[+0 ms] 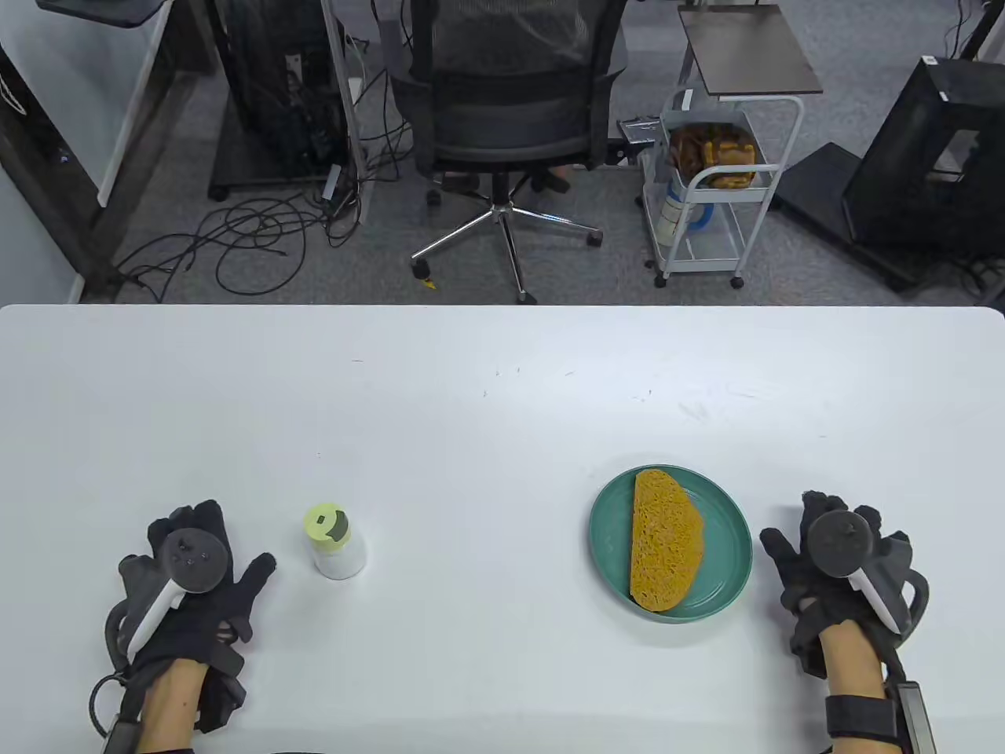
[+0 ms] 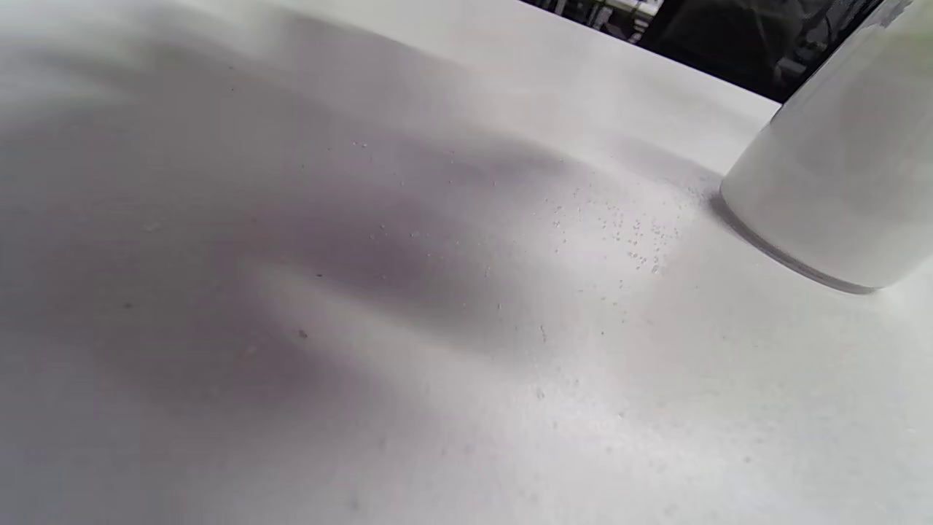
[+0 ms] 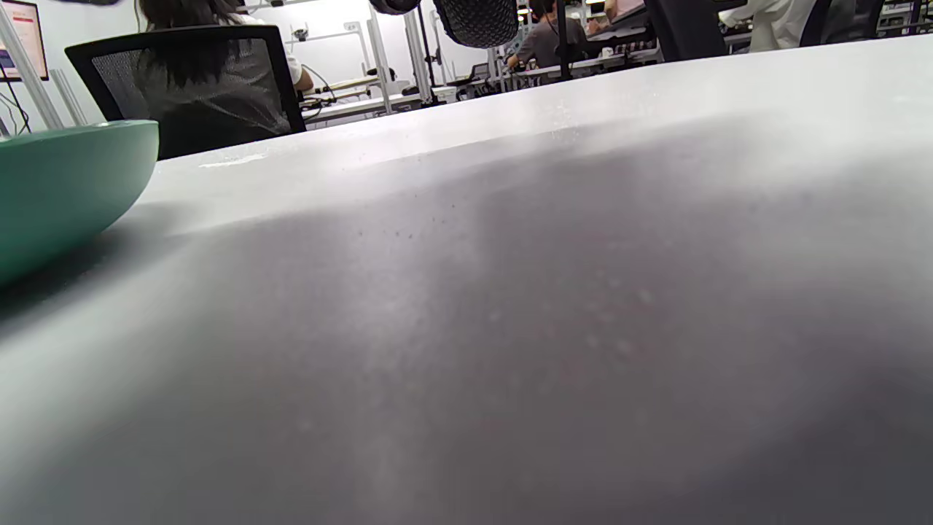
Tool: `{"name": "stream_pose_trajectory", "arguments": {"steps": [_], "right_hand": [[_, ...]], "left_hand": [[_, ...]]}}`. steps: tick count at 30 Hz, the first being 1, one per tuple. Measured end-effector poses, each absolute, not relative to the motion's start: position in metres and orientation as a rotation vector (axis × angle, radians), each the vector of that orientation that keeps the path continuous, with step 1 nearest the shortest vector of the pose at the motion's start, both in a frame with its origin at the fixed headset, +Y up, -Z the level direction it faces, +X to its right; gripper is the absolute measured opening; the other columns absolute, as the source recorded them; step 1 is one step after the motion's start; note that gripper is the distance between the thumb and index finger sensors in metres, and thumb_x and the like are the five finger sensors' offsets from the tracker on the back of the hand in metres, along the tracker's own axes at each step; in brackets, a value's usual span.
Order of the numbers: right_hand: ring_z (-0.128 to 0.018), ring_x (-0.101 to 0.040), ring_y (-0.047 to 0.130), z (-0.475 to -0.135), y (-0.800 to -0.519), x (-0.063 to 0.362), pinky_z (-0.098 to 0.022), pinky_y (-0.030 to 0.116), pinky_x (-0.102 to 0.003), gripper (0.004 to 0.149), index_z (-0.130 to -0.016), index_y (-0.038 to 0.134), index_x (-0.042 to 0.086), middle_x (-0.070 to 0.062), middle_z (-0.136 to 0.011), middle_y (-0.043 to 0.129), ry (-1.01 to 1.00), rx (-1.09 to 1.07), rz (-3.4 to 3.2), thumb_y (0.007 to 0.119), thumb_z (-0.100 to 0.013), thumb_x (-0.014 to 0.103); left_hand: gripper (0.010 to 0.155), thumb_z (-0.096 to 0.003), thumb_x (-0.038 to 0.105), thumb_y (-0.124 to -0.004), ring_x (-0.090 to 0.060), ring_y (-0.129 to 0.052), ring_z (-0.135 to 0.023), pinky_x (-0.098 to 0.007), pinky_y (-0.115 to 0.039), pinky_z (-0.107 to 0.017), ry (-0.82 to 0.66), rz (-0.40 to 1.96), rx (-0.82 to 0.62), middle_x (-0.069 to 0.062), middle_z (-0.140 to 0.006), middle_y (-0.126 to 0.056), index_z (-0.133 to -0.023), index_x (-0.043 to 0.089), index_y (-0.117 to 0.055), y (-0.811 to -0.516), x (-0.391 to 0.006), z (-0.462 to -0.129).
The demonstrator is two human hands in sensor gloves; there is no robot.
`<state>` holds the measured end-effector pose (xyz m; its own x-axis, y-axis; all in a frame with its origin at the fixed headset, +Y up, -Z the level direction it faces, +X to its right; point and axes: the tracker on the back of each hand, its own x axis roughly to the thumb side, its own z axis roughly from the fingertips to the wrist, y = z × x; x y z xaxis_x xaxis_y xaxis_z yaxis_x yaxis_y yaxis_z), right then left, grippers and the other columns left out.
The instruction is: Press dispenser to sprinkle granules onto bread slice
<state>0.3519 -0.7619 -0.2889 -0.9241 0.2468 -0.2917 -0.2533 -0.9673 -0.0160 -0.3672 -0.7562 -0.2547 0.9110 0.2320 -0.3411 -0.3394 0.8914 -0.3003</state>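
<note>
A white dispenser (image 1: 336, 543) with a pale yellow-green cap stands upright on the table at the lower left; its white body also shows in the left wrist view (image 2: 838, 175). A yellow-brown bread slice (image 1: 663, 550) lies on a green plate (image 1: 734, 542) at the lower right; the plate's side shows in the right wrist view (image 3: 65, 197). My left hand (image 1: 196, 573) rests flat on the table just left of the dispenser, apart from it, holding nothing. My right hand (image 1: 848, 565) rests flat on the table just right of the plate, holding nothing.
A few loose granules (image 2: 627, 233) lie on the white table (image 1: 502, 408) beside the dispenser's base. Beyond the table's far edge stand an office chair (image 1: 502, 118) and a white trolley (image 1: 710, 196).
</note>
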Motion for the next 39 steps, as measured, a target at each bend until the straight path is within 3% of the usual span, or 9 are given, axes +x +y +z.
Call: {"name": "stream_pose_trajectory", "arguments": {"steps": [4, 13, 18, 22, 30, 33, 39], "right_hand": [[-0.107, -0.054, 0.028, -0.289, -0.762, 0.351, -0.068, 0.01, -0.079, 0.079, -0.104, 0.042, 0.014, -0.019, -0.115, 0.048, 0.063, -0.431, 2.849, 0.066, -0.043, 0.058], [-0.097, -0.055, 0.055, -0.289, -0.758, 0.334, -0.067, 0.018, -0.08, 0.074, -0.098, 0.056, 0.008, -0.023, -0.1, 0.073, 0.064, -0.362, 2.821, 0.071, -0.043, 0.054], [-0.085, -0.051, 0.074, -0.286, -0.756, 0.318, -0.067, 0.04, -0.076, 0.072, -0.095, 0.062, 0.005, -0.024, -0.092, 0.081, 0.063, -0.359, 2.839, 0.076, -0.042, 0.051], [-0.065, -0.043, 0.089, -0.29, -0.757, 0.306, -0.058, 0.064, -0.063, 0.068, -0.09, 0.069, 0.004, -0.022, -0.08, 0.09, 0.052, -0.373, 2.89, 0.078, -0.041, 0.051], [-0.024, -0.021, 0.098, -0.299, -0.761, 0.287, -0.034, 0.082, -0.048, 0.053, -0.079, 0.081, 0.004, -0.017, -0.058, 0.098, 0.028, -0.498, 3.059, 0.083, -0.04, 0.039], [-0.015, -0.013, 0.097, -0.302, -0.767, 0.287, -0.028, 0.086, -0.042, 0.044, -0.074, 0.082, 0.0, -0.012, -0.046, 0.099, -0.004, -0.485, 3.052, 0.079, -0.041, 0.03], [-0.012, -0.014, 0.097, -0.305, -0.762, 0.281, -0.025, 0.086, -0.043, 0.043, -0.071, 0.081, -0.003, -0.015, -0.044, 0.1, 0.022, -0.499, 2.751, 0.079, -0.04, 0.025]], "left_hand": [[0.096, -0.0492, 0.069, -0.055, -0.028, 0.024, -0.108, -0.062, 0.017, -0.068, 0.293, 0.307, -0.379, 0.0, -0.115, 0.021, -0.1, 0.038, 0.02, -0.758, -0.365, -0.255], [0.096, -0.0496, 0.069, -0.056, -0.029, 0.024, -0.109, -0.062, 0.017, -0.068, 0.285, 0.327, -0.367, -0.001, -0.115, 0.021, -0.1, 0.037, 0.02, -0.757, -0.366, -0.255], [0.096, -0.05, 0.068, -0.056, -0.029, 0.023, -0.109, -0.062, 0.017, -0.068, 0.259, 0.35, -0.354, -0.001, -0.115, 0.02, -0.1, 0.037, 0.02, -0.754, -0.361, -0.255], [0.096, -0.0499, 0.068, -0.056, -0.029, 0.023, -0.109, -0.062, 0.017, -0.068, 0.247, 0.357, -0.362, -0.001, -0.115, 0.02, -0.1, 0.037, 0.02, -0.754, -0.36, -0.255], [0.095, -0.0506, 0.067, -0.056, -0.029, 0.023, -0.109, -0.062, 0.016, -0.068, 0.223, 0.396, -0.386, -0.001, -0.115, 0.019, -0.101, 0.037, 0.019, -0.756, -0.357, -0.255], [0.095, -0.0507, 0.067, -0.056, -0.029, 0.023, -0.109, -0.062, 0.016, -0.068, 0.203, 0.419, -0.406, -0.001, -0.116, 0.019, -0.101, 0.037, 0.018, -0.758, -0.356, -0.256], [0.094, -0.0511, 0.067, -0.056, -0.029, 0.022, -0.109, -0.062, 0.016, -0.068, 0.179, 0.432, -0.415, -0.001, -0.116, 0.019, -0.102, 0.037, 0.018, -0.756, -0.353, -0.256]]}}
